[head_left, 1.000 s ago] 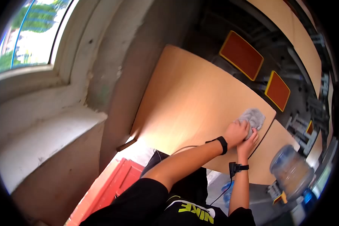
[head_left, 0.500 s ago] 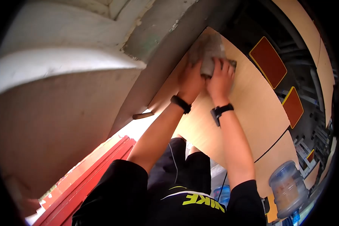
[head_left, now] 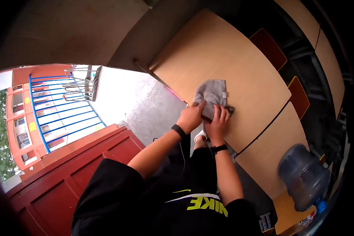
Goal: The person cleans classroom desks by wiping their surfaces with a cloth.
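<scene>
A grey cloth [head_left: 211, 93] lies partly bunched on the light wooden desk [head_left: 220, 51], near its front edge, a pale tag on its right side. My left hand [head_left: 190, 118] is closed on the cloth's near left edge, thumb on top. Curled over the cloth's near right part are the fingers of my right hand [head_left: 218, 125]. Both hands are close together, and the fabric hides some fingertips.
A second desk [head_left: 269, 147] adjoins across a dark seam. A large water bottle [head_left: 305, 177] lies to the lower right. Stools with brown seats [head_left: 269, 49] stand beyond the desk. At left are a red panelled door [head_left: 78, 185] and blue railings [head_left: 67, 112].
My hands have drawn the cloth from the desk's far end toward its front edge. The view has turned, bringing the railings and building outside into sight.
</scene>
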Demonstrator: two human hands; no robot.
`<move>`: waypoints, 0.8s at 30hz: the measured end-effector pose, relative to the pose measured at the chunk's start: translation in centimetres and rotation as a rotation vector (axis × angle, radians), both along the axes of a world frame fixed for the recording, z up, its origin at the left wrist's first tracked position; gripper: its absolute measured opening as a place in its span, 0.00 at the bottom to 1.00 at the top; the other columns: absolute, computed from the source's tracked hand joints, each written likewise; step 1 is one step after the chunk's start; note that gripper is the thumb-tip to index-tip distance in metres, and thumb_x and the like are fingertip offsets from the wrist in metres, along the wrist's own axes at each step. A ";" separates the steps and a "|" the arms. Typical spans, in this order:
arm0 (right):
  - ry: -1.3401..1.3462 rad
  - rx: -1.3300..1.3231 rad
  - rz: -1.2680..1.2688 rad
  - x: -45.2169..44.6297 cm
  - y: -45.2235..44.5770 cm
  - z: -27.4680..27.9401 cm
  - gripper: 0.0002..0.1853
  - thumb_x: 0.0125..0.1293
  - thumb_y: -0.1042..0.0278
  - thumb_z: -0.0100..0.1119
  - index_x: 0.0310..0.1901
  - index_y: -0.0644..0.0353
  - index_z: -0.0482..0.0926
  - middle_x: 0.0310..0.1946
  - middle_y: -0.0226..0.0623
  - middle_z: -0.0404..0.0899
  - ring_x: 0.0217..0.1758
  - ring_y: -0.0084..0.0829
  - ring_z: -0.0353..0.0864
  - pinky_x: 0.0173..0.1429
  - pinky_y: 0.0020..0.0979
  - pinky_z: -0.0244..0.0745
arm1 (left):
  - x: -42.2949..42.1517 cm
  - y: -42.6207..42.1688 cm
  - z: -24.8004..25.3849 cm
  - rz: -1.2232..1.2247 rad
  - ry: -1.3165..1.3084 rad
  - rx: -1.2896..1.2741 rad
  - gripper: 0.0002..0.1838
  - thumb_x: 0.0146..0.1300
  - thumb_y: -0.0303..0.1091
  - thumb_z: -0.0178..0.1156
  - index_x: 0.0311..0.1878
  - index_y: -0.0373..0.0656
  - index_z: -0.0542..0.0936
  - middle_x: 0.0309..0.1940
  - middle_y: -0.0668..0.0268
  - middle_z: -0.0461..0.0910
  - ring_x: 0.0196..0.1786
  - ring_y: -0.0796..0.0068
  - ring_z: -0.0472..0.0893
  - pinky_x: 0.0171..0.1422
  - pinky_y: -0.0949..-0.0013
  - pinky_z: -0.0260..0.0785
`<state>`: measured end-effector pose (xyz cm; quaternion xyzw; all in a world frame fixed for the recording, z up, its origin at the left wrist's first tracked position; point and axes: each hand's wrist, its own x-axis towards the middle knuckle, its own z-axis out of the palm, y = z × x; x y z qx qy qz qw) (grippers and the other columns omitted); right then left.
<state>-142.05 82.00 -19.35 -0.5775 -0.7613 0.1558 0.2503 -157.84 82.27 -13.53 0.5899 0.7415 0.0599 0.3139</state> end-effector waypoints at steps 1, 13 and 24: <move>-0.036 -0.054 0.007 0.3 0.3 0.0 0.36 0.51 0.65 0.74 0.65 0.49 0.77 0.64 0.40 0.76 0.67 0.50 0.73 0.68 0.53 0.71 | 0.5 0.2 -0.8 -0.006 -0.037 -0.011 0.38 0.57 0.37 0.70 0.74 0.49 0.74 0.52 0.51 0.84 0.48 0.44 0.87 0.50 0.48 0.81; -0.101 -0.311 0.156 8.9 -3.5 2.3 0.31 0.51 0.78 0.70 0.60 0.58 0.74 0.57 0.46 0.73 0.65 0.57 0.72 0.66 0.52 0.73 | 6.4 -3.3 0.6 -0.177 -0.016 -0.069 0.34 0.57 0.36 0.69 0.70 0.56 0.78 0.49 0.52 0.84 0.48 0.50 0.89 0.46 0.52 0.83; -0.155 -0.254 0.216 -11.3 6.6 0.1 0.31 0.59 0.57 0.78 0.56 0.60 0.69 0.53 0.50 0.73 0.54 0.58 0.81 0.51 0.52 0.83 | -11.5 6.9 -3.5 -0.015 0.163 0.138 0.26 0.55 0.40 0.71 0.61 0.58 0.86 0.47 0.53 0.85 0.47 0.50 0.88 0.52 0.54 0.83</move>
